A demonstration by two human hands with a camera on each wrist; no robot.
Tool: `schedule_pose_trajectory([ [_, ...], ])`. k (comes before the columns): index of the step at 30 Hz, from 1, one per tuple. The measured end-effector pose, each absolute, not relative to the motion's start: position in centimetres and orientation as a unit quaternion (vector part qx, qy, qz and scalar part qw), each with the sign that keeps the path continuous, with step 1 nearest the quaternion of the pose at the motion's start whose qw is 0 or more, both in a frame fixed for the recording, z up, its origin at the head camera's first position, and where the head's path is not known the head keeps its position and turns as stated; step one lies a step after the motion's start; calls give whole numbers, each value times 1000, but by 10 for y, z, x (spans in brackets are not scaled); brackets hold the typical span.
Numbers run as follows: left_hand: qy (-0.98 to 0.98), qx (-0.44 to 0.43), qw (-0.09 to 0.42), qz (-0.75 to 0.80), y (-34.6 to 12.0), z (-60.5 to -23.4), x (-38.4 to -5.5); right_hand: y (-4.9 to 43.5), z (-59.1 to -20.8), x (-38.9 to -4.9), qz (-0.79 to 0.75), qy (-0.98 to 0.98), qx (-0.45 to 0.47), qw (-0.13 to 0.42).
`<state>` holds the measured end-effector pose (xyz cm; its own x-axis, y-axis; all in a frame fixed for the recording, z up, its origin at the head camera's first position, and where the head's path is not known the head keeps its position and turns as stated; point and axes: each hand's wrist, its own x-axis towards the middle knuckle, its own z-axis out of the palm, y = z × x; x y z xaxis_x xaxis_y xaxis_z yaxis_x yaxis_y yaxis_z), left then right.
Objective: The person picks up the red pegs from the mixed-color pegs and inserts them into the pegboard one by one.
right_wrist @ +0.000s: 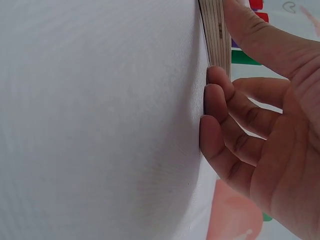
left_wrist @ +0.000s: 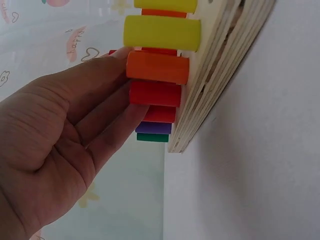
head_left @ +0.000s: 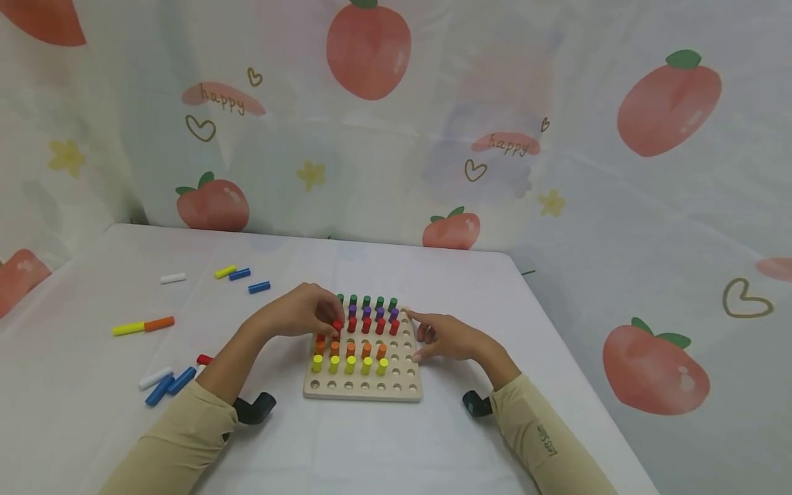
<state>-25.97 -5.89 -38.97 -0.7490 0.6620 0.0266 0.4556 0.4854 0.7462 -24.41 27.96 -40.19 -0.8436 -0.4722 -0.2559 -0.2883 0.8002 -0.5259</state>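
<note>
A wooden pegboard stands on the table with rows of green, purple, red, orange and yellow pegs. My left hand reaches over its left side and pinches a red peg among the red ones. In the left wrist view, the left fingertips are behind an orange peg and beside a red peg, which partly hide them. My right hand rests at the board's right edge, index finger stretched to the far corner and thumb lower on the side. Its other fingers bend loosely by the tabletop in the right wrist view.
Loose pegs lie to the left: a white peg, a blue peg, an orange peg end to end with a yellow one, and several more beside the left forearm. A patterned curtain hangs behind the table.
</note>
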Motion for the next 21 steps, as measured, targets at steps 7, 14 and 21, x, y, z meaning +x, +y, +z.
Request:
schedule_pose_trajectory([
  [7, 859, 317, 137, 379, -53, -393, -260, 282, -400, -242, -247, 927, -213, 187],
  [14, 870, 291, 138, 373, -53, -393, -258, 279, -402, -243, -243, 927, -217, 188],
  [21, 869, 294, 137, 374, -54, -393, -258, 278, -403, -245, -238, 929, -211, 187],
])
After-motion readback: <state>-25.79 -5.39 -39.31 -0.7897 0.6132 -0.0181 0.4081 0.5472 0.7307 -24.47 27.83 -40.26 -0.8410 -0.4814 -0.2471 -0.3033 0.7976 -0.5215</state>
